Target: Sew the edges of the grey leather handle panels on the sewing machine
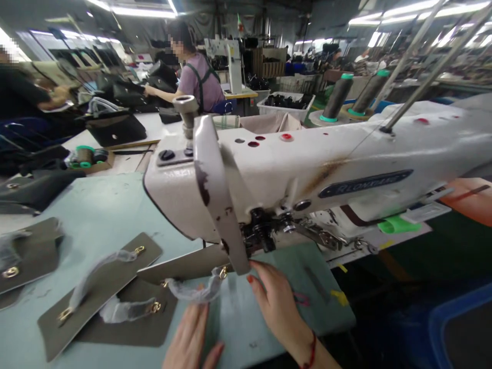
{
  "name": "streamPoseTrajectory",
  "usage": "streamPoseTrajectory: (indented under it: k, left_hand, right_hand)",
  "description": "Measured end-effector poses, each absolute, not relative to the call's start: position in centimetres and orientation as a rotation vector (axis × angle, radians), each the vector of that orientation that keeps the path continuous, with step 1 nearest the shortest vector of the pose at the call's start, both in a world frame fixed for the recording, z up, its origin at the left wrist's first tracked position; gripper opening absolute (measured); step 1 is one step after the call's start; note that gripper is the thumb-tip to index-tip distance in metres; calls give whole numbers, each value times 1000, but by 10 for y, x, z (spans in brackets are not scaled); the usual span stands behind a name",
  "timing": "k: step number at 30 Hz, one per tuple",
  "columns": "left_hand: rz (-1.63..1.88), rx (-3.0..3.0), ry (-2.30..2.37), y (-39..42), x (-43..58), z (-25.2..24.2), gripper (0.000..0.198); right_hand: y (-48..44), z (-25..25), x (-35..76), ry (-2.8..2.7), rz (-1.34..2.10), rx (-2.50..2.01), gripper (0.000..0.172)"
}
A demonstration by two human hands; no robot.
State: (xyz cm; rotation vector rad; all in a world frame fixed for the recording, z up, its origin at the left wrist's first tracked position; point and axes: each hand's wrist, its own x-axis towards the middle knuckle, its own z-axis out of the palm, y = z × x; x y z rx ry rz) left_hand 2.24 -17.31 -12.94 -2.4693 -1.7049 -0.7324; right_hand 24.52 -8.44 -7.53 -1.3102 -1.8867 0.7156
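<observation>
A grey-brown bag panel (pixel 177 265) lies under the head of a white sewing machine (pixel 265 169). Along its near edge hangs a carry handle (pixel 192 292) in clear plastic wrap, with gold clasps at both ends. My left hand (pixel 188 330) lies flat with fingers stretched out, its fingertips at the handle's middle. Close to the needle area, my right hand (pixel 274 297) rests on the table with index finger and thumb apart. Its index fingertip is by the machine's front guard (pixel 223 205), which hides the needle and the panel's right end.
More panels with wrapped handles (pixel 100 287) overlap on the light green table (pixel 111 205) at left. Thread spools (pixel 336 97) stand behind the machine. A blue bin (pixel 442 318) is at lower right. Co-workers (pixel 203 82) sit beyond, near black bags (pixel 115 128).
</observation>
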Motion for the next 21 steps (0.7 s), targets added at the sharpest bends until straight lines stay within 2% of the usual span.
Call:
streamPoseTrajectory:
  k: [2,4,9,13,21]
  left_hand:
    - [-673,-2350,-1699,-138,23,-129,82]
    - [-708,-2277,-1640,-98,22,-111,83]
    - [-531,-2502,-1382,-57,16,-44,55]
    - [-395,-2590,-1393,-65,21,-5,46]
    - [-383,-2595,-1451,-61,27,-2,40]
  right_hand:
    - [-81,-69,233,-1828,839,-1313,26]
    - [-80,-66,222,-1755,934,-1341,24]
    - [-83,-60,208,-1525,1112,-1275,25]
    - [-86,-55,207,-1383,1253,-1182,35]
    - [-81,-50,211,-1359,1287,-1244,46]
